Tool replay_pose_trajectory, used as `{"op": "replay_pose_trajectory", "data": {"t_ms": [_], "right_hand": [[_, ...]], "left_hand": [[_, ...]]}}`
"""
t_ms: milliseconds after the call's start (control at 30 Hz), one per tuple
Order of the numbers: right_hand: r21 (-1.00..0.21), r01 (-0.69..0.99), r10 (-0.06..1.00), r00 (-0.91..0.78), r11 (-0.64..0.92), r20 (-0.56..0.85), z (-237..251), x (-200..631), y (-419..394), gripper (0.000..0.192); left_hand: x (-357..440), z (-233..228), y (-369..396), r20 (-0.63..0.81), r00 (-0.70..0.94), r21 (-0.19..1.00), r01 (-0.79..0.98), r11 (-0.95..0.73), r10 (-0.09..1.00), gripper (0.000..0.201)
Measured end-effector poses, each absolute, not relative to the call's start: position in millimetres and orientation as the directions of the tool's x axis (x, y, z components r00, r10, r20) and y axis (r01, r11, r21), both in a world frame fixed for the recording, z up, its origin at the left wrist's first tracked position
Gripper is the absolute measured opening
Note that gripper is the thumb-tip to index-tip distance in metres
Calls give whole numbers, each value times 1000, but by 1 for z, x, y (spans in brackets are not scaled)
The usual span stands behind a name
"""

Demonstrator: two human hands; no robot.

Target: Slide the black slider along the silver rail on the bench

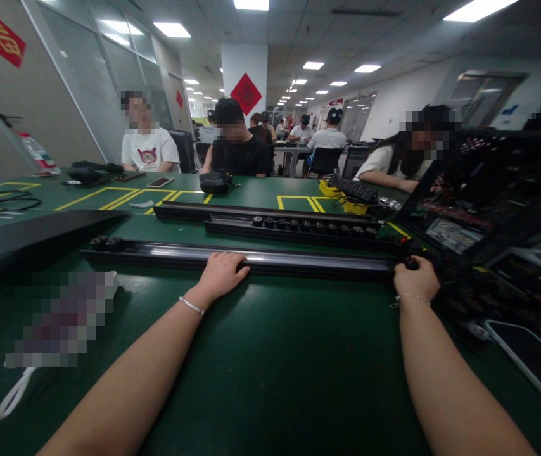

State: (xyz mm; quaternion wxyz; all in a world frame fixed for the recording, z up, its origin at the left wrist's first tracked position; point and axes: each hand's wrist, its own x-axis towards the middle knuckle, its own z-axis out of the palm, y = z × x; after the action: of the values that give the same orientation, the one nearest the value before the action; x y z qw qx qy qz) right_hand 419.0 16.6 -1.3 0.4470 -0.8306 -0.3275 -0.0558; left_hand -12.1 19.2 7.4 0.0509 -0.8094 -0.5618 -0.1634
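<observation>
A long black power strip rail (299, 261) lies across the green table (261, 354) in front of me. My left hand (220, 273) rests on its middle part, fingers curled over the near edge. At the rail's right end, my right hand (415, 278) is closed around it. Both wrists wear thin bracelets. Two more black rails (289, 223) with rows of sockets lie parallel just behind the first.
A black server chassis (489, 209) with cables stands at the right, a flat panel (531, 361) beside it. A black panel (28, 237) lies at the left. Several people sit across the table. A phone (159, 182), a black pouch (214, 182) and a yellow tray (346, 196) lie farther back.
</observation>
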Motion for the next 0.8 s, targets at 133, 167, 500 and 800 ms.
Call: {"op": "replay_pose_trajectory", "data": {"t_ms": [133, 167, 500, 800], "right_hand": [[-704, 603, 481, 776, -376, 408, -1, 420, 16, 42], [-706, 600, 476, 779, -376, 408, 0, 421, 16, 42], [-733, 586, 389, 800, -346, 456, 1, 426, 12, 43], [-667, 709, 265, 704, -227, 658, 9, 444, 7, 49]], "left_hand": [[-12, 9, 19, 318, 323, 79, 928, -365, 891, 34], [-12, 9, 18, 319, 325, 73, 928, -365, 890, 34], [-11, 11, 16, 317, 300, 41, 943, -329, 900, 34], [-12, 12, 16, 328, 319, 35, 936, -349, 889, 32]]}}
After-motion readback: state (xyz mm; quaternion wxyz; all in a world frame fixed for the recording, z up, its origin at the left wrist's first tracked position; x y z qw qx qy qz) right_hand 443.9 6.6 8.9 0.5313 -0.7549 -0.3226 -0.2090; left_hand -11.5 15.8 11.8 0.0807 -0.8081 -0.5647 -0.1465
